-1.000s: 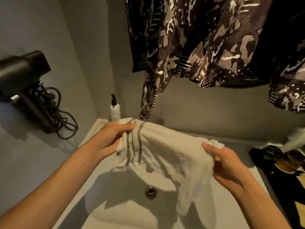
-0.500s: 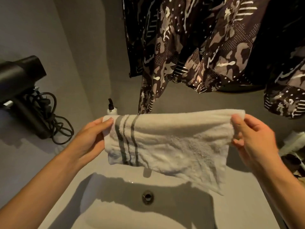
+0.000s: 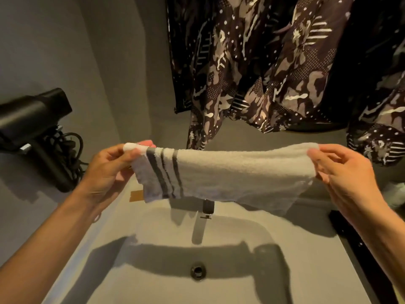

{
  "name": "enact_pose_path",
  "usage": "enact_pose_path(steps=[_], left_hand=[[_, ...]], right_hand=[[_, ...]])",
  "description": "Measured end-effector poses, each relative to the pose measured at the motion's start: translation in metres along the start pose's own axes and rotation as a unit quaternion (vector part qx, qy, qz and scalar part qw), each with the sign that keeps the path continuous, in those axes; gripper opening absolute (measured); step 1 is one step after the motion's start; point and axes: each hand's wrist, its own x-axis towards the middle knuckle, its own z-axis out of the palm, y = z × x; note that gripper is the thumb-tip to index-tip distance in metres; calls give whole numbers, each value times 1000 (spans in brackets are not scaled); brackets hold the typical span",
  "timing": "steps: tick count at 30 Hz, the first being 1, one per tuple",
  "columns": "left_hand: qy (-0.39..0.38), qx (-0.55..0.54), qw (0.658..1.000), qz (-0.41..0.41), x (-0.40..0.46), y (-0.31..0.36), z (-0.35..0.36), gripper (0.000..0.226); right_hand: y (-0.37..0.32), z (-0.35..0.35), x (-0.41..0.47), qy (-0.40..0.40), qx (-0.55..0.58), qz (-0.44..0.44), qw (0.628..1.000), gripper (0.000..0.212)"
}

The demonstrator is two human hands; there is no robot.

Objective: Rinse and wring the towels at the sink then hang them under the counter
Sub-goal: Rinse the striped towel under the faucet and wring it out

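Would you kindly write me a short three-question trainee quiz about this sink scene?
1. True or false: the towel is stretched between the left hand and the right hand.
2. Near which hand are the towel's dark stripes? A) left B) right
3. Fill in: the towel is held above the ____, whose drain is visible.

Key: 1 true; 2 A; 3 sink.

Dim grey walls (image 3: 65, 51), patterned curtain (image 3: 263, 62)
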Motion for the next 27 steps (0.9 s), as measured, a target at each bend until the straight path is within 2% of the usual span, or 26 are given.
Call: enact_pose_path(steps=[2,4,6,8,10,11,13,15,16,18,20,21,23,24,26,27], left_hand=[[0,-14,999,44,-1,15,15,27],[7,-26,994,102,-2,38,27,21],[-13,4,987,162,-2,67,36,20],[-38,49,970,236,-3,95,45,35],[-42,81,952,293,-3,108,57,58],[-30,93,947,305,-3,108,62,57],[0,133,944,302,-1,101,77,42],[-6,167,948,269,-2,93,93,22],[-22,181,949,258,-2,93,102,12],[-60,215,939,262,-3,103,129,12],[-137,239,925,261,-5,116,161,14],[-190,251,916,250,-7,121,177,14],[-296,273,890,214,-9,131,211,15],[-340,295,871,198,-9,134,225,14],[-407,341,830,171,-6,135,249,15],[-427,349,820,153,-3,132,258,18]], right_hand=[[-11,4,0,2,-42,-53,998,8],[-30,5,-2,19,-72,-114,991,17],[-54,-1,-3,55,-69,-175,981,20],[-75,-14,-4,96,-38,-213,972,18],[-81,-25,-7,124,9,-206,971,21],[-76,-26,-8,129,15,-193,973,22],[-51,-23,-12,111,-18,-134,985,18],[-11,-22,-18,68,-38,-45,996,17],[9,-22,-18,55,-37,-5,998,17],[39,-29,-20,29,-30,74,996,21],[66,-38,-22,-16,-52,123,991,23],[75,-42,-25,-34,-93,119,988,22],[79,-49,-33,-48,-155,60,985,23],[72,-49,-38,-65,-142,1,988,28],[42,-39,-53,-161,-36,-98,981,33],[23,-31,-61,-235,26,-101,966,36]])
